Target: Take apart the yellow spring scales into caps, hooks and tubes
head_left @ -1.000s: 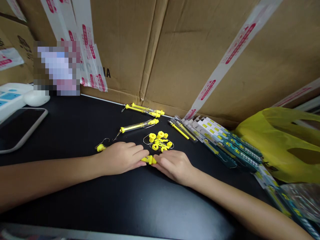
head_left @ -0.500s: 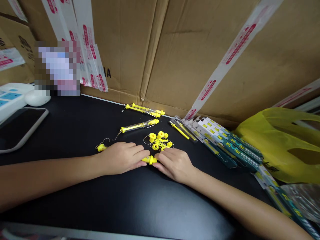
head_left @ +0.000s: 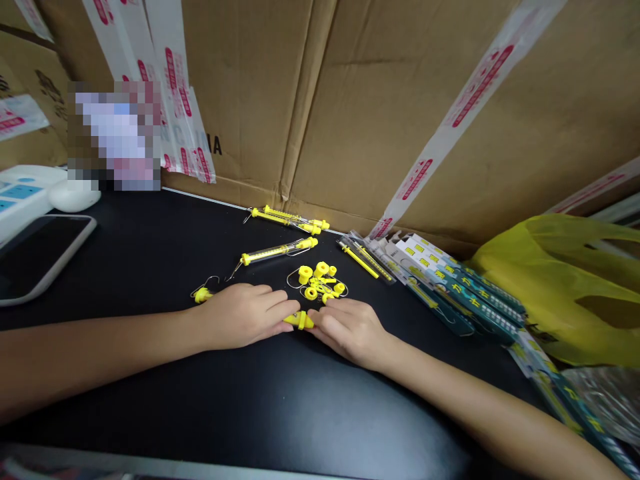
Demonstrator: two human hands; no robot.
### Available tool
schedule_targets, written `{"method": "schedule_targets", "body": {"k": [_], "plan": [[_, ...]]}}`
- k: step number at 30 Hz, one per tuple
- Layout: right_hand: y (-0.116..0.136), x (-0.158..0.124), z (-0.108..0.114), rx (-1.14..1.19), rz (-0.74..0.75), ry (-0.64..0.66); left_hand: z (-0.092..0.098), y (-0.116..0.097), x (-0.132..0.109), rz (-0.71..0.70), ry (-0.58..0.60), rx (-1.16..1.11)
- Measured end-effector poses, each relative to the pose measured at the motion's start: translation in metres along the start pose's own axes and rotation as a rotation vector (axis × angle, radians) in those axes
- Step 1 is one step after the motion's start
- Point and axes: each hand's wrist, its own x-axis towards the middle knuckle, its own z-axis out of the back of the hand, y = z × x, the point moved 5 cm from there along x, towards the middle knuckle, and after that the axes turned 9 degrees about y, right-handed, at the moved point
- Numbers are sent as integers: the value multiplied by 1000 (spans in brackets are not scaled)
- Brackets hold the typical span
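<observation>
Both the left hand point(head_left: 245, 320) and right hand point(head_left: 350, 330) pinch one yellow plug point(head_left: 299, 321) at frame centre, forearms steadied on the counter point(head_left: 150, 253). Spare yellow parts point(head_left: 320, 280) lie just above, within easy reach.

2 hands show: 1 left hand point(head_left: 243, 316) and 1 right hand point(head_left: 353, 328), with 1 yellow cap point(head_left: 299, 321) between them. Just beyond lies 1 heap of small yellow parts point(head_left: 320, 281); at least 6 pieces show, but the exact count is unclear. 1 yellow hook piece point(head_left: 203, 295) lies to the left. There are 3 clear spring scales: 1 middle scale point(head_left: 277, 252) and 2 far scales point(head_left: 290, 219) side by side. About 2 loose rods point(head_left: 357, 260) lie to the right. 1 row of packaged scales point(head_left: 450, 280) overlaps too much to count. On the right is 1 yellow bag point(head_left: 565, 293); on the left are 1 phone point(head_left: 35, 257) and 1 power strip point(head_left: 20, 193).
</observation>
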Motion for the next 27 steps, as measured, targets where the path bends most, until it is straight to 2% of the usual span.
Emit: {"method": "schedule_targets", "body": {"k": [4,8,14,21,27], "plan": [[3,-2,2,-66,60,-41,1,0,0,-1,-25,-15],[-1,-2,1,59,-16,-40,2,-1,0,3,-24,-6],[-4,0,-6,61,-91,81,0,-1,1,-1,3,20],[-3,0,-4,105,-56,52,-1,0,0,11,4,29],[3,-1,1,-48,58,-38,-2,0,0,9,24,6]]}}
